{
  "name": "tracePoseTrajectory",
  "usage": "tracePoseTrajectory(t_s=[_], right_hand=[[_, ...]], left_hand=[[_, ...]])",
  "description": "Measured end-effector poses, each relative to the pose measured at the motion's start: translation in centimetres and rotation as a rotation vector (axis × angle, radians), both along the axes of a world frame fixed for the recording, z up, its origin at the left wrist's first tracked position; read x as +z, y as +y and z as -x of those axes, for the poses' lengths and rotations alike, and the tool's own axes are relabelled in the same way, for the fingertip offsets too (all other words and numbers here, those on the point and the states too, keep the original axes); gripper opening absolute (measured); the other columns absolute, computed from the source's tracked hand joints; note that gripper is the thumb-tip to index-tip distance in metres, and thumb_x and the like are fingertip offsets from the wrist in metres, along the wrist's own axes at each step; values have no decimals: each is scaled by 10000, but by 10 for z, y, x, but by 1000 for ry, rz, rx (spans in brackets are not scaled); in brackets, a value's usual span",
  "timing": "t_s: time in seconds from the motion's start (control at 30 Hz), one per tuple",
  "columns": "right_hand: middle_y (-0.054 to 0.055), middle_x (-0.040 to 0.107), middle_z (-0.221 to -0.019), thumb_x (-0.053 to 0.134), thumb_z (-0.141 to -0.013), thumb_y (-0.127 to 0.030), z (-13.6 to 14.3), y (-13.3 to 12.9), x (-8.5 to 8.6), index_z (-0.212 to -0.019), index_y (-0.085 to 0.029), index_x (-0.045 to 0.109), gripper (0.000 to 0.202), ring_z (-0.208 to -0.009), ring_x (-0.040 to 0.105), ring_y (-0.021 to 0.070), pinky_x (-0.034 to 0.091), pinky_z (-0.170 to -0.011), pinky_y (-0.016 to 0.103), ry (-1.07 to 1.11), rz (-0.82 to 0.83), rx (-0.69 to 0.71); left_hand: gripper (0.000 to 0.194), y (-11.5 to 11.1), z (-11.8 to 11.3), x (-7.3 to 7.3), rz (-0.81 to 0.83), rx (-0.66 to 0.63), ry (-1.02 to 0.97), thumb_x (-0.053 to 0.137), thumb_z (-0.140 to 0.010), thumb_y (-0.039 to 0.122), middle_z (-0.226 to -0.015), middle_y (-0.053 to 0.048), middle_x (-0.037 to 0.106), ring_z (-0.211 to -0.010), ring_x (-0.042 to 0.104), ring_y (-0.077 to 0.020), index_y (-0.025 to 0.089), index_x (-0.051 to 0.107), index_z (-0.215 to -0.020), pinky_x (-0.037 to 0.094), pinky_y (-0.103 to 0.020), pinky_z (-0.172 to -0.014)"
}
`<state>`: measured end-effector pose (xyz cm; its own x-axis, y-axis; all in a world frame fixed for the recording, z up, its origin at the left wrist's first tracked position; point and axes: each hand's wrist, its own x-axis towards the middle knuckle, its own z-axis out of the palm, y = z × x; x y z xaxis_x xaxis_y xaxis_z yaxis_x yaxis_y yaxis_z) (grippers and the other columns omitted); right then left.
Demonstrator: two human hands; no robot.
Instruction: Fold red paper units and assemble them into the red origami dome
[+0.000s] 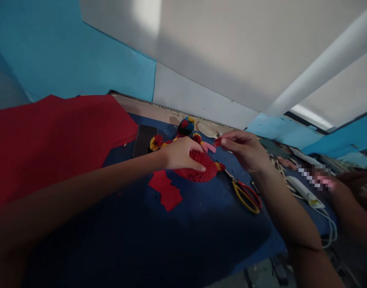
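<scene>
My left hand (183, 154) is wrapped over a round red pleated piece (198, 170), its thumb lying across the folds. To the right, my right hand (241, 146) is raised above the table, pinching a small red piece (217, 142) between thumb and fingers. Red paper pieces (165, 190) lie on the blue table top below my left hand. Small red and yellow pleated rolls (156, 142) sit behind it, along with a multicoloured pleated piece (186, 126) and a pink piece (209, 147).
Scissors (246, 196) with yellow and red handles lie below my right hand. A dark phone (145, 140) rests beside large red sheets (60, 136). At the right are a white power strip (305, 191), its cable, sticks and another person's arm (351, 208).
</scene>
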<state>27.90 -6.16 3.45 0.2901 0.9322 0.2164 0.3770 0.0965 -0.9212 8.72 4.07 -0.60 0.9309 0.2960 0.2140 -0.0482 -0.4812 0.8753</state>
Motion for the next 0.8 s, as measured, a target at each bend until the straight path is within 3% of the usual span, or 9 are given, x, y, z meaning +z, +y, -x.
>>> tracePoseTrajectory(t_s=[0.17,0.3,0.63,0.8], right_hand=[[-27,710,-672,903,-513,-403,9,2,-23,-723,-238,724,321,-612,641,87,447,-541,203,284,210,42],[-49,703,-682,918,-480,-362,12,5,-31,-702,-236,706,332,-578,619,66,441,-535,194,398,255,14],[-40,695,-686,912,-481,-366,14,7,-31,-680,-223,706,320,-579,582,68,435,-545,207,330,228,15],[-36,715,-708,904,-508,-373,15,6,-28,-684,-236,725,286,-643,617,77,477,-632,216,199,159,37]], left_hand=[[323,5,-3,-4,18,43,39,742,-698,386,-707,-30,660,-655,570,-137,98,723,-844,370,-255,-610],[324,7,-4,-6,12,67,56,730,-691,416,-663,-20,630,-597,532,-113,108,706,-787,317,-241,-551],[332,7,-3,-4,-1,77,69,735,-679,446,-609,-2,570,-567,480,-110,125,652,-701,299,-246,-534],[324,6,-2,-3,-8,73,72,738,-681,439,-609,1,570,-575,493,-121,126,661,-713,295,-252,-538]])
